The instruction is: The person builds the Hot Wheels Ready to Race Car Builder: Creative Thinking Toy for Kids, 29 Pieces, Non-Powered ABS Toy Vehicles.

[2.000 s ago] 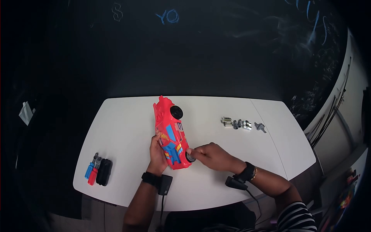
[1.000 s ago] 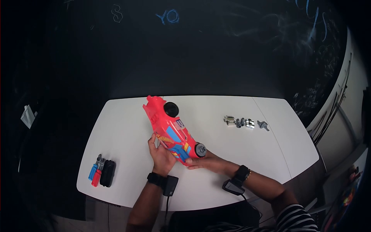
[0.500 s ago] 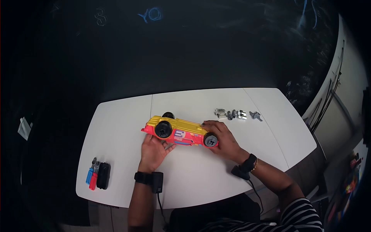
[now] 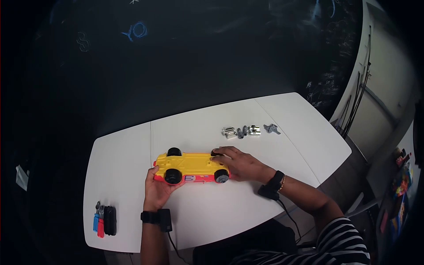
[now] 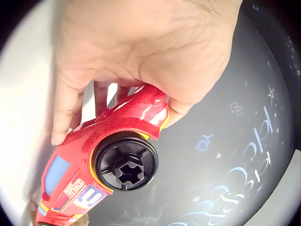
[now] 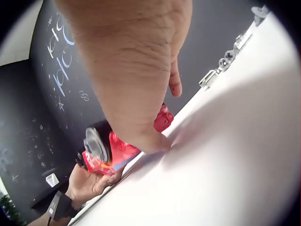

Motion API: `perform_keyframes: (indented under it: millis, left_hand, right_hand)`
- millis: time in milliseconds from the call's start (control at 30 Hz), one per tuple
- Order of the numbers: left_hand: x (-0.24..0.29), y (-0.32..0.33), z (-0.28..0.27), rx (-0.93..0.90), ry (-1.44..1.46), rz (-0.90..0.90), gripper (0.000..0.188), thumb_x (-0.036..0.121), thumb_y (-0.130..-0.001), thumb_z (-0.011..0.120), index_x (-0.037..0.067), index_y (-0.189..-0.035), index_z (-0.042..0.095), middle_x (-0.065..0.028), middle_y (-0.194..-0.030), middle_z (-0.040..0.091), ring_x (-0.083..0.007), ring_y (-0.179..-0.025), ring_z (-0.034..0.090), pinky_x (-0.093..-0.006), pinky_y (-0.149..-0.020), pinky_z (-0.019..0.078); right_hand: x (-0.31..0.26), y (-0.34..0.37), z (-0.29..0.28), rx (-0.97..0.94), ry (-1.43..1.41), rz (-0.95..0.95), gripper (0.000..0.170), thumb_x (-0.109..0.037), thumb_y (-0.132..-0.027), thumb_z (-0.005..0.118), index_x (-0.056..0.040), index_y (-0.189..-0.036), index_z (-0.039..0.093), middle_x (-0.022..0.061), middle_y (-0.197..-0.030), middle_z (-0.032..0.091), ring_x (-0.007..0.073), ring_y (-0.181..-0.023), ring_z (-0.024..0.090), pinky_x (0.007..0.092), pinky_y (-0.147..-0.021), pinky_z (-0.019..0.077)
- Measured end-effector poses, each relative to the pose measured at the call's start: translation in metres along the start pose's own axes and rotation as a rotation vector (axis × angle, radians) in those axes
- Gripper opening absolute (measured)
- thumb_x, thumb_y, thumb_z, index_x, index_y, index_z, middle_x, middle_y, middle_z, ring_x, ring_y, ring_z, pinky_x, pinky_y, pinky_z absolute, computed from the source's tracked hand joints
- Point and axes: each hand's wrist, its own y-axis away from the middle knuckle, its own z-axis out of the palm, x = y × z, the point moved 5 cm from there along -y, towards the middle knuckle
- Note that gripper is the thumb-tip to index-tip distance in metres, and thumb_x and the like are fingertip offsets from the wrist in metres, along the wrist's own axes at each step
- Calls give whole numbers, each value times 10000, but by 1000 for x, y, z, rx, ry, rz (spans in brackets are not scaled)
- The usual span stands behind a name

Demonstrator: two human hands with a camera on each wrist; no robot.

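Note:
A red toy car (image 4: 194, 162) is held upside down over the table, its yellow underside facing up and its wheels showing. My left hand (image 4: 158, 191) grips the left end, thumb at the edge and fingers beneath the red body. In the left wrist view, a black wheel (image 5: 127, 161) with a notched hub sits just beyond that palm. My right hand (image 4: 247, 168) holds the other end, fingers reaching over the underside beside the far wheel. The near wheel (image 4: 221, 176) at this end has a grey hub. In the right wrist view, my right hand (image 6: 136, 80) hides much of the car.
Several silver and grey toy parts (image 4: 242, 131) and a grey piece (image 4: 272, 129) lie at the back of the white table (image 4: 212, 216). At the left lie a blue-handled tool (image 4: 96, 222), a red-handled tool (image 4: 100, 227) and a black case (image 4: 110, 221). A blackboard (image 4: 198, 57) stands behind.
The car has been turned from its side to underside up and swung from lengthwise to crosswise. My right hand has shifted from the near wheel to gripping the right end. The head view has tilted.

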Motion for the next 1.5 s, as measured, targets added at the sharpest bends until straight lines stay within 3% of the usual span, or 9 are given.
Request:
perform_keyframes:
  millis: [100,300,600,833,1100,1200,1267,1367,1500]
  left_hand:
    - [2,1,-1,43,-66,18,596,428,-1015,481,87,-1502,443,-156,-1458,571,-305,-1355,564,-583,-1070,509]
    - [1,0,3,49,-97,32,570,413,-1003,486,72,-1458,478,-149,-1427,594,-288,-1322,586,-561,-1032,533]
    - [1,-1,3,83,-114,45,581,405,-990,482,67,-1462,473,-160,-1397,611,-291,-1252,637,-532,-983,569]
    - [0,-2,1,41,-102,31,620,399,-1007,465,122,-1559,419,-119,-1444,583,-273,-1303,591,-511,-1000,553]
    - [1,-4,-2,61,-76,38,583,385,-1018,474,88,-1518,438,-142,-1430,584,-274,-1293,596,-507,-1009,547]
    - [-1,-4,-4,69,-64,27,575,382,-1020,483,67,-1499,441,-151,-1423,585,-279,-1288,601,-508,-1010,546]
    - [0,0,4,51,-76,59,577,379,-1020,484,56,-1496,440,-156,-1425,586,-281,-1288,604,-508,-1015,544]
    - [-1,-2,-4,52,-65,39,576,375,-1024,482,50,-1498,437,-158,-1426,589,-283,-1290,605,-504,-1020,543]
    - [-1,-2,-7,49,-60,36,579,374,-1029,484,42,-1500,433,-161,-1428,591,-281,-1297,604,-502,-1023,547]
  right_hand:
    - [16,9,-9,4,11,18,676,-144,-843,778,-137,-1464,511,127,-1508,479,288,-1371,528,379,-1081,523]
    - [155,50,-55,302,-28,656,336,-112,-854,705,-98,-1190,692,110,-1241,683,322,-1070,695,400,-927,555]
    - [275,88,-46,88,76,568,345,-127,-948,651,-119,-1290,699,146,-1324,679,335,-1202,652,435,-1063,501]
    - [283,122,-54,161,162,731,236,-116,-921,643,-79,-1115,774,164,-1041,765,329,-1001,730,411,-921,561]
    - [225,145,-74,-132,50,1092,217,-127,-864,656,-116,-1053,762,112,-833,771,254,-871,754,393,-837,581]
    - [216,144,-82,-80,206,1040,268,-128,-835,698,-119,-1098,743,104,-994,773,274,-1019,737,390,-904,575]
    - [197,134,-81,-84,58,679,326,-80,-790,708,-122,-1112,741,106,-1072,757,281,-1028,723,393,-902,573]
    - [192,124,-65,-268,43,532,372,-73,-729,747,-129,-1097,749,109,-1160,735,277,-1043,708,392,-898,568]
    - [182,113,-65,-313,67,589,318,-150,-736,776,-117,-1051,756,95,-1060,756,265,-968,720,381,-847,570]
